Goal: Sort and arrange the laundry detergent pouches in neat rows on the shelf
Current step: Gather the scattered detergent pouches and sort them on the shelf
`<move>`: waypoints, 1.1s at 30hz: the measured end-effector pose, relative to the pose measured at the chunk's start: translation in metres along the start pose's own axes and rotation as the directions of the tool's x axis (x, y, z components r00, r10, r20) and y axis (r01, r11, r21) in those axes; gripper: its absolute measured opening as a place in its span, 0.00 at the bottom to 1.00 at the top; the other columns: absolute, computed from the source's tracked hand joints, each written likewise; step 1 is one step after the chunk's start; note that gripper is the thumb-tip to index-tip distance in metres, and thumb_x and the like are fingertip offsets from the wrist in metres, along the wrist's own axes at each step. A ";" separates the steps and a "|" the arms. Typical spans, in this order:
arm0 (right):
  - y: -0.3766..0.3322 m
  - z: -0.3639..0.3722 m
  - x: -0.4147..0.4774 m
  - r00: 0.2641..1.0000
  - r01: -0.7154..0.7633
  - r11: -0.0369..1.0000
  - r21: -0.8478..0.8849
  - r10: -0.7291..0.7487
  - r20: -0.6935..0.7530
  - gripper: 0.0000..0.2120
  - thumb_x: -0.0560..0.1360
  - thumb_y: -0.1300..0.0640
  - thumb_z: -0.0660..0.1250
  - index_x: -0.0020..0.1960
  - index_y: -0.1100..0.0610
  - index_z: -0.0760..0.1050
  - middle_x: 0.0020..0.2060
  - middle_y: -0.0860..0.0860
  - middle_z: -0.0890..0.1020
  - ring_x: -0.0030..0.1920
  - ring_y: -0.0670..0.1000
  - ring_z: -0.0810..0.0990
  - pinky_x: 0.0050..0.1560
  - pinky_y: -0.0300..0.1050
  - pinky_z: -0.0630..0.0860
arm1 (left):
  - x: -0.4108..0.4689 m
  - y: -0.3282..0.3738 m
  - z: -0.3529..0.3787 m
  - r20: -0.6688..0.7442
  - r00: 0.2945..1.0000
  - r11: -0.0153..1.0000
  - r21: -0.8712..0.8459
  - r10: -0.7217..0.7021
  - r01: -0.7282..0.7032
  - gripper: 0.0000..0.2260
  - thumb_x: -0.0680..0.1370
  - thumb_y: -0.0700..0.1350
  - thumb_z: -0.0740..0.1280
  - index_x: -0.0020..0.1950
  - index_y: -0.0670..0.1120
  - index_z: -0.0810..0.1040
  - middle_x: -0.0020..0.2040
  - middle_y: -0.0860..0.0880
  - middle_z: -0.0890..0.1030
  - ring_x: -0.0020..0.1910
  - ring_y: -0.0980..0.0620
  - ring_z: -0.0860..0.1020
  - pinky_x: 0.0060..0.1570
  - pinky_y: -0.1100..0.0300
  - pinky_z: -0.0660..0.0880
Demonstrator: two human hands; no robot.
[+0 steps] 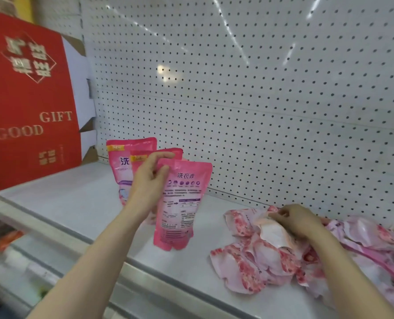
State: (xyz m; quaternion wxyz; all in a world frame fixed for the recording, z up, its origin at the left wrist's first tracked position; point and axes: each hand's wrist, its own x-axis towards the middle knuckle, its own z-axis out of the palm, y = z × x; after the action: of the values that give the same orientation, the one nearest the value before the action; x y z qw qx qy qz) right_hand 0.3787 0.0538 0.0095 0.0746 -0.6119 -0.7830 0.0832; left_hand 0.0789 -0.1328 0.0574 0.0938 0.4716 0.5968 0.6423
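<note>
Head view: left hand point(148, 180) fingers pinch the top-left corner of a glossy pink plastic detergent pouch point(182, 208), upright, back label facing near, mid white metal shelf point(76, 199). Two more pink pouches point(122, 162) stand just behind it, far left. Right hand point(299, 221) fingers curled, pinching a pouch edge in the crumpled pink pouch heap point(256, 265) at right. Red cardboard gift box point(25, 100) far left.

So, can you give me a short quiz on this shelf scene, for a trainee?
1. True or false: the left hand holds a pouch by its top.
2. The right hand pinches: A a bottle; B the pile; C nothing.
3. How many pouches stand behind the held one?
Key: 1 true; 2 B; 3 two.
</note>
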 end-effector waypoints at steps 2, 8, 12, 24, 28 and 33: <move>-0.003 -0.004 -0.006 1.000 -0.002 0.999 0.048 0.001 0.027 0.23 0.78 0.40 0.63 0.57 0.59 0.81 0.52 0.56 0.85 0.50 0.55 0.83 0.45 0.44 0.75 | 0.000 -0.004 -0.002 -0.016 0.999 0.999 0.018 0.032 -0.031 0.11 0.80 0.39 0.63 0.58 0.53 0.75 0.45 0.54 0.80 0.45 0.39 0.79 0.47 0.39 0.79; -0.007 -0.004 -0.019 0.998 -0.025 1.000 0.006 0.025 0.054 0.25 0.79 0.38 0.59 0.66 0.54 0.74 0.58 0.57 0.81 0.55 0.56 0.79 0.48 0.44 0.70 | -0.015 0.012 0.011 -0.019 0.795 0.676 0.538 0.606 -0.503 0.21 0.72 0.29 0.64 0.64 0.41 0.77 0.62 0.41 0.75 0.63 0.41 0.71 0.64 0.58 0.63; -0.004 -0.010 -0.019 0.985 -0.151 0.982 -0.111 0.159 0.065 0.31 0.73 0.29 0.59 0.54 0.56 0.75 0.52 0.56 0.82 0.53 0.58 0.79 0.54 0.47 0.74 | -0.044 0.013 0.059 0.281 0.696 0.596 0.367 0.661 -0.715 0.13 0.75 0.33 0.66 0.58 0.42 0.81 0.57 0.44 0.80 0.56 0.46 0.76 0.57 0.56 0.72; -0.023 -0.076 -0.034 0.946 0.219 0.582 0.783 0.068 -0.316 0.03 0.75 0.58 0.71 0.46 0.54 0.78 0.42 0.53 0.84 0.40 0.52 0.84 0.40 0.46 0.79 | -0.095 -0.011 0.095 0.768 0.605 0.795 0.494 -0.209 -0.352 0.29 0.74 0.65 0.64 0.70 0.53 0.70 0.67 0.52 0.76 0.62 0.51 0.75 0.60 0.57 0.71; -0.076 -0.073 -0.018 0.906 0.370 0.630 0.683 -0.082 -0.416 0.05 0.76 0.56 0.69 0.41 0.52 0.79 0.41 0.53 0.85 0.42 0.55 0.83 0.43 0.50 0.76 | -0.101 -0.013 0.079 0.755 0.634 0.784 0.492 -0.168 -0.379 0.24 0.76 0.60 0.64 0.69 0.52 0.74 0.67 0.52 0.75 0.64 0.51 0.74 0.64 0.55 0.70; -0.125 -0.049 0.000 0.874 0.451 0.661 0.600 -0.191 -0.446 0.03 0.75 0.55 0.69 0.45 0.54 0.81 0.43 0.50 0.85 0.45 0.54 0.84 0.50 0.56 0.80 | -0.102 -0.029 0.035 0.712 0.668 0.821 0.503 -0.216 -0.271 0.26 0.73 0.61 0.66 0.69 0.53 0.74 0.73 0.56 0.69 0.69 0.55 0.70 0.68 0.60 0.65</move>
State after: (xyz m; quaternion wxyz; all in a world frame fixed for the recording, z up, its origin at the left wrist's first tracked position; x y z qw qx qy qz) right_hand 0.2708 0.0262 0.0848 0.4455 -0.3937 -0.7661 0.2442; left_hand 0.1459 -0.1708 -0.0227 0.1728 0.7060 0.6613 0.1852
